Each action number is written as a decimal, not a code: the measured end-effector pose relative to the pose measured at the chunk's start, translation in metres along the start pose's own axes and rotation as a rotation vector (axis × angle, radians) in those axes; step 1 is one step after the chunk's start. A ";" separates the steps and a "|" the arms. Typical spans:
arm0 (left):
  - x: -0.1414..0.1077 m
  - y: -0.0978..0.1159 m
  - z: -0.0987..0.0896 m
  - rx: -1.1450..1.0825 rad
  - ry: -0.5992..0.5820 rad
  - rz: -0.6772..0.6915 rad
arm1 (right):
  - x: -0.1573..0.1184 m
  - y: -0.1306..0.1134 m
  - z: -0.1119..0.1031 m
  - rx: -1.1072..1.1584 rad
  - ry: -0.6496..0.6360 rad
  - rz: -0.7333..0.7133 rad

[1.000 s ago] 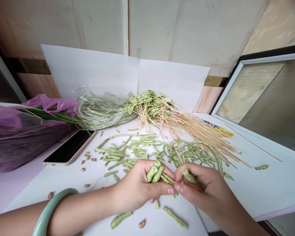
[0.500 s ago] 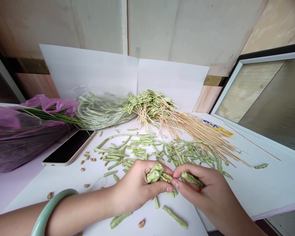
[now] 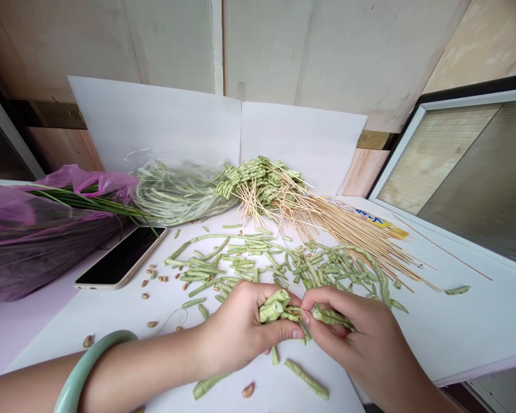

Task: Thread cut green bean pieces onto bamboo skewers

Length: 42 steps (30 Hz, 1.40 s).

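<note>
Several cut green bean pieces (image 3: pixel 272 310) are gripped between the thumb and fingers of my left hand (image 3: pixel 245 327), their cut ends facing up. My right hand (image 3: pixel 348 332) is closed around another green bean piece (image 3: pixel 332 317). Its thumb and index fingertip pinch the end of a split bean pod (image 3: pixel 293 312) that comes out of my left hand. The fingertips of both hands almost meet. Below them on the white surface lie a loose bean piece (image 3: pixel 306 379) and a brown bean seed (image 3: pixel 248 390).
Cut beans (image 3: pixel 327 267) spread behind my hands. Farther back are bamboo skewers (image 3: pixel 348 229), a heap of skewered beans (image 3: pixel 262 178) and a clear bag of long beans (image 3: pixel 176 192). A phone (image 3: pixel 122 256) and a purple bag (image 3: pixel 38 241) are at the left.
The bean piece in my right hand has shifted slightly left, toward my left hand. The bean pieces in my left hand have tilted a little, and the split pod between the hands has turned.
</note>
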<state>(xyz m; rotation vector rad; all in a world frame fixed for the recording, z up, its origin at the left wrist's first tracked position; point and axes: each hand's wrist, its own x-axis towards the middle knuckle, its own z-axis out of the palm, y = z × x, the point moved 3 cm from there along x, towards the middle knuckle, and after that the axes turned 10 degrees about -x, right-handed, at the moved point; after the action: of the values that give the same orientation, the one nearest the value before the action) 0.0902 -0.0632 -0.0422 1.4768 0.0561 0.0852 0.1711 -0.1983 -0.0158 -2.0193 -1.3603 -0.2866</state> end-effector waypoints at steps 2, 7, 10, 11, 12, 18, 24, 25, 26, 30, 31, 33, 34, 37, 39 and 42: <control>0.001 -0.001 0.001 -0.011 0.002 -0.005 | 0.002 0.003 -0.003 -0.037 -0.006 0.026; 0.006 -0.006 -0.001 -0.071 0.084 -0.054 | 0.014 0.039 -0.028 -0.375 0.159 0.159; 0.007 -0.007 -0.001 -0.069 0.122 -0.083 | 0.021 0.062 -0.033 -0.656 0.121 0.204; 0.007 -0.006 -0.001 -0.069 0.123 -0.088 | 0.023 0.066 -0.032 -0.685 0.071 0.215; 0.007 -0.005 -0.001 -0.071 0.117 -0.090 | 0.024 0.068 -0.029 -0.669 0.017 0.223; 0.008 0.000 0.001 -0.079 0.059 -0.032 | 0.018 0.046 -0.014 -0.311 -0.248 0.135; 0.008 0.001 0.001 -0.126 0.069 0.036 | 0.010 0.026 -0.012 -0.010 -0.396 0.069; 0.008 0.002 0.001 -0.128 0.073 0.058 | 0.009 0.024 -0.011 0.023 -0.398 0.072; 0.007 0.002 0.000 -0.128 0.078 0.077 | 0.009 0.022 -0.011 0.047 -0.392 0.074; 0.005 0.003 -0.003 -0.024 0.101 0.130 | 0.009 0.014 -0.006 0.087 -0.346 0.049; 0.004 0.005 -0.003 0.037 0.110 0.146 | 0.009 0.012 -0.005 0.091 -0.346 0.048; 0.002 0.008 -0.004 0.187 0.132 0.185 | 0.008 0.010 -0.002 0.098 -0.358 0.067; 0.001 0.011 -0.004 0.268 0.148 0.211 | 0.008 0.009 -0.002 0.107 -0.363 0.082; -0.003 0.019 -0.004 0.482 0.188 0.311 | 0.007 0.010 -0.001 0.155 -0.368 0.136; -0.006 0.021 -0.002 0.556 0.183 0.381 | 0.005 0.011 0.002 0.226 -0.426 0.208; -0.011 0.020 -0.001 0.637 0.184 0.477 | 0.002 0.012 0.008 0.448 -0.494 0.357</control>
<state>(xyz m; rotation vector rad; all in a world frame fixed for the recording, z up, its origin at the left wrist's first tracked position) 0.0785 -0.0616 -0.0225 2.0908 -0.1342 0.6386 0.1810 -0.1949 -0.0255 -1.9529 -1.1660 0.6597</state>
